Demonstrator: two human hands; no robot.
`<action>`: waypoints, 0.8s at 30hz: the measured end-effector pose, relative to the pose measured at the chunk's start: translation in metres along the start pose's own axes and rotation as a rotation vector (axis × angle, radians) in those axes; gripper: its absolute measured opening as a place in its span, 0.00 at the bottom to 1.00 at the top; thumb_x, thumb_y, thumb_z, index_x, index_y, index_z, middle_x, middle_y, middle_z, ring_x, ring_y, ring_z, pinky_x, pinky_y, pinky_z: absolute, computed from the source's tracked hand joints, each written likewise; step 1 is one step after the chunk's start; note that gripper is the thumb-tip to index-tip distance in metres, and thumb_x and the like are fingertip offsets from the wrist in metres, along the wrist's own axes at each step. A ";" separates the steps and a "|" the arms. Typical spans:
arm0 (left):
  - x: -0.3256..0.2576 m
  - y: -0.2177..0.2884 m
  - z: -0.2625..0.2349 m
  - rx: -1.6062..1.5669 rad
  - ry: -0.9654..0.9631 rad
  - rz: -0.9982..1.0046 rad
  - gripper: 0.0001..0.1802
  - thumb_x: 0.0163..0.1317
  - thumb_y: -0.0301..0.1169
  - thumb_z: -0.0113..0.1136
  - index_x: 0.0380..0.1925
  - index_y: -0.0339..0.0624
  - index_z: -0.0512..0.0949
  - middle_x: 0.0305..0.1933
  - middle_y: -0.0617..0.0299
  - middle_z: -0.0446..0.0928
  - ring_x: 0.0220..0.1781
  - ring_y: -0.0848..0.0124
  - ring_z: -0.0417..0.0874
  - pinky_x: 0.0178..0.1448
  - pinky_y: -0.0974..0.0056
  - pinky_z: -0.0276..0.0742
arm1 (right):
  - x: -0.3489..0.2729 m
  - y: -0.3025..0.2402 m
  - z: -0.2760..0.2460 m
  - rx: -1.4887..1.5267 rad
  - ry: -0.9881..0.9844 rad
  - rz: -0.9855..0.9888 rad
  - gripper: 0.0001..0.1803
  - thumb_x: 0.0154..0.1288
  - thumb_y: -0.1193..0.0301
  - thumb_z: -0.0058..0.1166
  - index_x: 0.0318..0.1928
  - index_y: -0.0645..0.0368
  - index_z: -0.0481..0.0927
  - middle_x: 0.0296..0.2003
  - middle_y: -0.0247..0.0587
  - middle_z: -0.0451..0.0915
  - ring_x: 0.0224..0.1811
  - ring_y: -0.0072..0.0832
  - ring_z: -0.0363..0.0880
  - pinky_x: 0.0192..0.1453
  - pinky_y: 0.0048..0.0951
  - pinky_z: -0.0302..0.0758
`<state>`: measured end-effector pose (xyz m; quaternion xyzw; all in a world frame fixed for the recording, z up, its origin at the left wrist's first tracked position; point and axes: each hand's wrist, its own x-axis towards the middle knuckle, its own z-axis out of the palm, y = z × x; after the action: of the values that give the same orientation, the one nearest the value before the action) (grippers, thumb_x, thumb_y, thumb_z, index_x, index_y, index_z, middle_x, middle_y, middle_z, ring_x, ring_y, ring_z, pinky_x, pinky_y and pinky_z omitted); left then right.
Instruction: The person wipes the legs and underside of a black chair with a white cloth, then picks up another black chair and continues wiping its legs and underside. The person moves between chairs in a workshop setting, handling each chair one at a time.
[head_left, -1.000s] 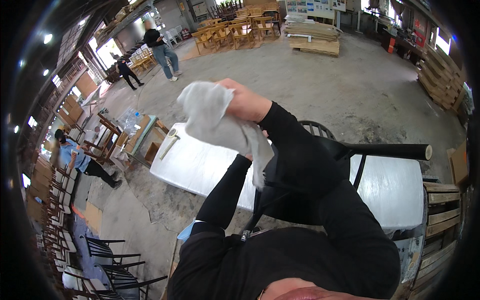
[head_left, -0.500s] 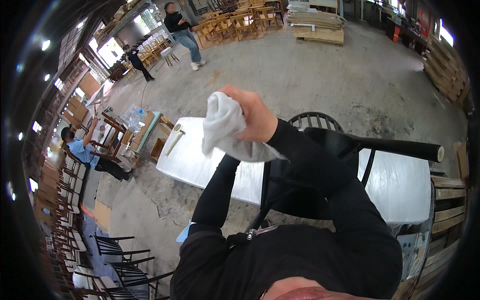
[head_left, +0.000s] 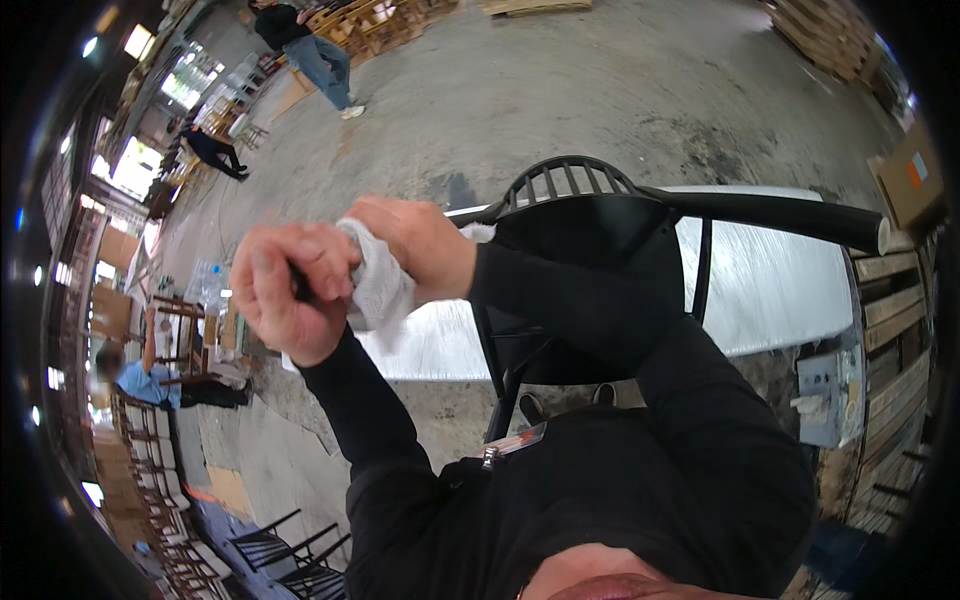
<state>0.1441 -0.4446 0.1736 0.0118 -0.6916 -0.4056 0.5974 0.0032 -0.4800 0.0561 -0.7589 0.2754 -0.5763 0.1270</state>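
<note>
A crumpled white cloth (head_left: 385, 295) is bunched in my right hand (head_left: 420, 245), whose fingers are closed round it. Right beside it, touching the cloth, my left hand (head_left: 290, 285) has its fingers curled in. A dark gap shows inside that grip, and I cannot make out what it holds. Below and to the right of my hands, a black chair (head_left: 590, 235) with a spindle back lies tipped over. One thick black leg (head_left: 780, 215) points right and ends in bare wood. Under the chair is a long, white, film-wrapped surface (head_left: 775, 290).
Wooden pallets (head_left: 890, 330) and a cardboard box (head_left: 912, 185) stand at the right. A grey box-like thing (head_left: 830, 400) is near them. Black chairs (head_left: 290, 555) lie at the lower left. A person in blue (head_left: 155, 380) works at the left; another person (head_left: 315, 60) stands farther back.
My left hand has come out from behind the cloth to its left side. The cloth and my right hand are lower and farther left. The whole view has shifted.
</note>
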 end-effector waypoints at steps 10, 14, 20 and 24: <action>-0.001 -0.003 0.005 0.024 0.112 0.019 0.19 0.77 0.36 0.42 0.26 0.39 0.69 0.10 0.65 0.62 0.09 0.76 0.62 0.22 0.65 0.65 | -0.027 0.037 -0.035 -0.252 -0.512 0.417 0.33 0.42 0.54 0.75 0.48 0.55 0.79 0.47 0.50 0.80 0.54 0.46 0.79 0.55 0.40 0.76; -0.014 -0.001 0.007 0.015 0.137 0.072 0.17 0.76 0.35 0.42 0.27 0.41 0.67 0.10 0.65 0.63 0.08 0.76 0.61 0.20 0.64 0.65 | -0.014 -0.010 0.003 -0.033 0.080 -0.071 0.21 0.48 0.64 0.66 0.42 0.57 0.76 0.38 0.46 0.77 0.44 0.46 0.79 0.48 0.40 0.77; -0.027 0.010 0.012 0.029 0.102 0.138 0.17 0.78 0.36 0.40 0.28 0.41 0.67 0.10 0.65 0.66 0.08 0.74 0.66 0.20 0.65 0.70 | -0.078 0.108 -0.031 -0.028 -0.313 0.611 0.16 0.65 0.61 0.52 0.50 0.51 0.82 0.48 0.48 0.83 0.50 0.46 0.81 0.52 0.43 0.76; -0.034 0.012 0.017 0.096 0.134 0.150 0.18 0.78 0.37 0.39 0.28 0.41 0.67 0.10 0.65 0.66 0.08 0.74 0.68 0.19 0.66 0.73 | -0.101 0.182 -0.042 -0.477 -0.727 0.698 0.27 0.69 0.47 0.42 0.60 0.43 0.78 0.55 0.44 0.80 0.65 0.42 0.67 0.63 0.48 0.66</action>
<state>0.1446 -0.4103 0.1533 0.0159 -0.6679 -0.3245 0.6696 -0.1048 -0.5665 -0.1050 -0.7801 0.5719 -0.1229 0.2218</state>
